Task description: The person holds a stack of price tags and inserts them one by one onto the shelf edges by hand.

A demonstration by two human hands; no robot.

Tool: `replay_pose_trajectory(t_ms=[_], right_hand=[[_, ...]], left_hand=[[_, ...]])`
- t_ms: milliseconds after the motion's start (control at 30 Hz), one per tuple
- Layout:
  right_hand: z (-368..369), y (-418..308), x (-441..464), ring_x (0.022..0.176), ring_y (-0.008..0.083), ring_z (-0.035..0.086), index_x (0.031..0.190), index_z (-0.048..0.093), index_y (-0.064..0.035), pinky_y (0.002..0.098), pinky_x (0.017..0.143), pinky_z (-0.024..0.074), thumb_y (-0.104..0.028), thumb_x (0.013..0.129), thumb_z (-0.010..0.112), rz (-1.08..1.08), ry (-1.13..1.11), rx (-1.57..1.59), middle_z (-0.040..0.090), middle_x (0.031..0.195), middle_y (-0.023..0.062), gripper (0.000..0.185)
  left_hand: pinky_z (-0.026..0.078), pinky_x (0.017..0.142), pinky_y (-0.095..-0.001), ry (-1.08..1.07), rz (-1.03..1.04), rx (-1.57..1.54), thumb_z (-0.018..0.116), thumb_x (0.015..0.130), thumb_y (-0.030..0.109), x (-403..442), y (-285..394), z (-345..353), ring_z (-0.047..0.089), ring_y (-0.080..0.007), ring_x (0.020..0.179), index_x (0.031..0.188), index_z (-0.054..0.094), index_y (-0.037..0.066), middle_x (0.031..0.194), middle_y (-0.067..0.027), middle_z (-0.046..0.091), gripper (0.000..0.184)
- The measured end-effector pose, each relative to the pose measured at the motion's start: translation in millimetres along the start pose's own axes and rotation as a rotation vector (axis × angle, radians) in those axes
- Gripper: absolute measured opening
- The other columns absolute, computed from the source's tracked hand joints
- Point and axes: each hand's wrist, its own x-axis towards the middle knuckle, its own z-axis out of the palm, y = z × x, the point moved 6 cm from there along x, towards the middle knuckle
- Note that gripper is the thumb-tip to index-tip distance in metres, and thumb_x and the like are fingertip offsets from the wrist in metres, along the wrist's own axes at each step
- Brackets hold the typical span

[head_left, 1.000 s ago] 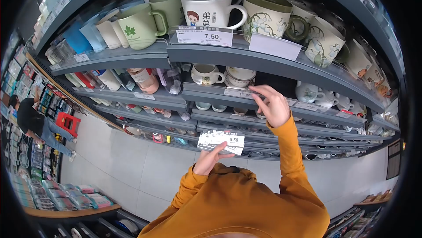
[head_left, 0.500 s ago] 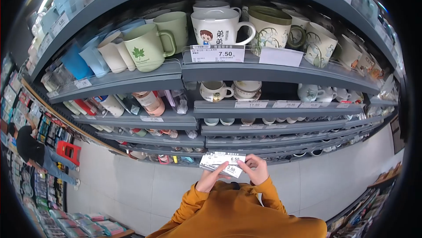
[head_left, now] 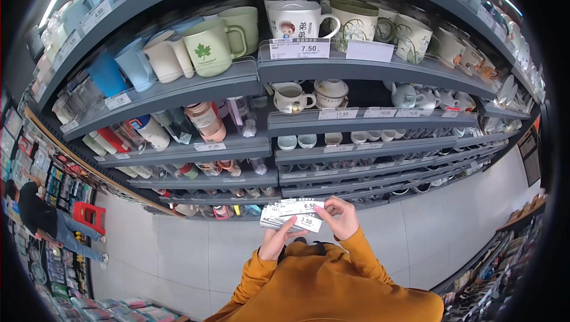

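Note:
A fanned stack of white price tags (head_left: 279, 222) is gripped in my left hand (head_left: 276, 240), its thumb lying across the front. My right hand (head_left: 340, 217) pinches the right end of the top tag, marked 6.50 (head_left: 295, 208). Below that one a tag reading 3.50 shows. Both hands are low in front of my body, in front of the shelving. Higher up, a white mug with a cartoon child (head_left: 295, 20) stands behind a 7.50 price tag (head_left: 300, 49) on the shelf edge. Right of it, a blank white card (head_left: 369, 51) sits in the same rail.
Green mugs (head_left: 205, 47) and flowered mugs (head_left: 412, 38) line the upper shelf. Teapots (head_left: 405, 95) and bowls (head_left: 307, 141) fill lower shelves. A person in a black top (head_left: 37, 208) stands at the far left beside a red stool (head_left: 89, 218).
The top 6.50 tag has slid up and apart from the 3.50 tag, drawn by my right hand. My view has tilted down a little, showing more of the lower shelves.

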Motion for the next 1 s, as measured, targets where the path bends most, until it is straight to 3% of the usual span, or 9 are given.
replay_pose_trajectory(t_ms=[333,567,700,833,1000], right_hand=[[8,-10,-105,0.062,0.0097,0.060,0.081,0.063,0.0034,0.0226,0.055,0.0461,-0.011,0.081,0.072,0.012,0.173,0.026,0.061,0.078,0.0066,0.017],[-10,2,-217,0.062,0.0089,0.060,0.080,0.061,0.0026,0.0219,0.056,0.0471,-0.008,0.083,0.069,0.183,0.456,0.085,0.061,0.076,0.0048,0.013],[-2,15,-259,0.063,0.0079,0.059,0.080,0.061,0.0027,0.0206,0.056,0.0471,-0.007,0.084,0.069,0.243,0.545,0.219,0.061,0.077,0.0035,0.013],[20,14,-261,0.064,0.0083,0.060,0.081,0.061,0.0034,0.0206,0.057,0.0479,-0.005,0.084,0.069,0.237,0.496,0.271,0.061,0.076,0.0038,0.012],[61,-1,-235,0.065,0.0091,0.062,0.079,0.061,0.0036,0.0212,0.059,0.0483,-0.005,0.084,0.068,0.190,0.317,0.206,0.061,0.076,0.0047,0.013]], left_hand=[[0.057,0.068,-0.0295,-0.038,-0.114,0.152,0.059,0.093,0.013,-76,-32,1,0.064,-0.0186,0.092,0.123,0.050,0.001,0.112,-0.0099,0.061,0.034],[0.054,0.059,-0.0234,-0.179,-0.334,0.271,0.061,0.092,0.015,-122,-76,20,0.065,-0.0136,0.084,0.119,0.052,0.001,0.103,-0.0072,0.064,0.032],[0.052,0.058,-0.0237,-0.196,-0.322,0.291,0.061,0.092,0.015,-147,-82,31,0.065,-0.0139,0.079,0.118,0.052,0.001,0.099,-0.0079,0.065,0.030],[0.053,0.059,-0.0234,-0.150,-0.288,0.249,0.060,0.092,0.014,-170,-80,18,0.065,-0.0137,0.084,0.120,0.052,0.001,0.104,-0.0083,0.064,0.032],[0.057,0.072,-0.0306,-0.059,-0.269,0.105,0.058,0.092,0.010,-192,-62,-23,0.064,-0.0193,0.095,0.124,0.050,0.003,0.113,-0.0092,0.062,0.034]])
